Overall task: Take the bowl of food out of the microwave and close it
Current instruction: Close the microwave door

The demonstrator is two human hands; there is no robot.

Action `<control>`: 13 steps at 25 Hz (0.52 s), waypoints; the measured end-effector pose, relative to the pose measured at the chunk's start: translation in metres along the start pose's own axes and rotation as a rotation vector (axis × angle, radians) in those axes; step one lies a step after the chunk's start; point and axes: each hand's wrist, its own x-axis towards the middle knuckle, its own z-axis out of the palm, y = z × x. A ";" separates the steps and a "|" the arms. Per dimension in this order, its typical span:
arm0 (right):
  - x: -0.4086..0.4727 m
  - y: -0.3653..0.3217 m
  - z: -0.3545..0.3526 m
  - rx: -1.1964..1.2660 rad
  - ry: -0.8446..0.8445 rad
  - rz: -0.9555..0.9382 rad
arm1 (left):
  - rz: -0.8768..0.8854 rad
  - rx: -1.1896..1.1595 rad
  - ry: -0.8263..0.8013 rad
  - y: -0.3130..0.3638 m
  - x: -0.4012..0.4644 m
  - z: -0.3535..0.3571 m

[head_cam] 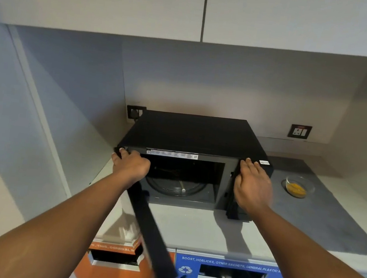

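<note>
Bowl of food [298,186] on counter [201,226] right of black microwave [192,137], door [150,231] swung open, left hand [131,164] grasping door's top edge, right hand [253,186] flat, released, against control panel

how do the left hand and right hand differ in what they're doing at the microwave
The left hand is curled over the top edge of the open microwave door, gripping it; the right hand lies open and flat against the microwave's control panel side, gripping nothing. The left sits at the hinge corner, the right at the opposite front corner. Both touch the microwave, and neither holds the glass bowl.
</note>
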 end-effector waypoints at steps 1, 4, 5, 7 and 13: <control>0.002 0.002 -0.002 0.010 0.008 -0.021 | 0.004 0.013 0.005 0.004 -0.002 0.005; 0.008 0.010 -0.010 0.094 0.065 -0.037 | 0.096 0.108 0.063 0.016 -0.002 0.026; 0.010 0.013 -0.012 0.139 0.080 -0.024 | 0.140 0.143 0.089 0.022 -0.002 0.033; 0.013 0.018 -0.013 0.231 0.088 0.020 | 0.234 0.203 0.136 0.034 0.000 0.046; 0.010 0.026 -0.003 0.423 0.125 0.067 | 0.586 0.322 0.200 0.068 0.004 0.075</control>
